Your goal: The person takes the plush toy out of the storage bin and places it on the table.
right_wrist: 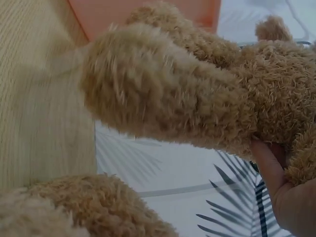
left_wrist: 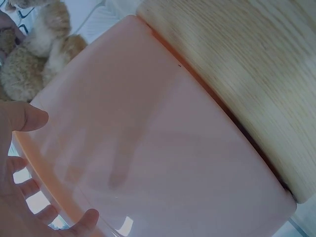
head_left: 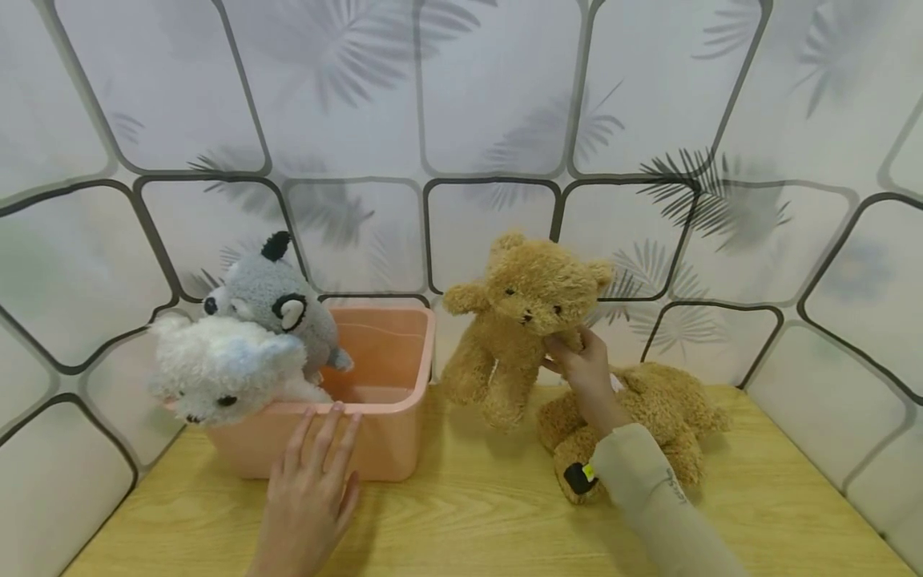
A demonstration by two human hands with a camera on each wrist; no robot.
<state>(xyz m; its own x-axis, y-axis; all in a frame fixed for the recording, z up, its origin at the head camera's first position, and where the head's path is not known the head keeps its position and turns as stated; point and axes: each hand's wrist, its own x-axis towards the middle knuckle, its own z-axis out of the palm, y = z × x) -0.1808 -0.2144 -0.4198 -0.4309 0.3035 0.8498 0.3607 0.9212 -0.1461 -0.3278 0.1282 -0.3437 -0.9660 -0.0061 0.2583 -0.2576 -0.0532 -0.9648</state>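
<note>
the step in hand seems to be holding the teddy bear point(head_left: 519, 328) up while the bin point(head_left: 382, 445) is steadied; a pinch at one side of so soft a body probably lets the rest sag and swing, so a fuller grasp round the chest would serve better; the dangling legs are best held well clear of the bin's rim, where they could snag; the right forearm crosses in front of the second bear point(head_left: 659, 409), so a raised elbow would spare that one a drag; at the bin, light, even pressure is enough, since a hard push might slide it over the table point(head_left: 476, 513) or upset the white plush toy point(head_left: 223, 369), which droops over the front rim at left of the frame; the grey plush toy point(head_left: 277, 296) sits just behind it and could shift with it.

the held bear is right of centre in the head view, its head tilted toward the right of the frame and its face toward the camera; the right hand point(head_left: 586, 373) is at its side, below the head, thumb and fingers pinching the plush; how deep the fingertips go is hidden in the fur; the left hand point(head_left: 310, 481), at lower left of centre, has its fingers nearly straight and slightly spread, touching the bin's front rim and gripping nothing; the bear is well apart from that hand, up and to the right of it in the frame, with part of the bin between; the second bear lies at lower right, partly hidden by the right wrist and sleeve.
</note>
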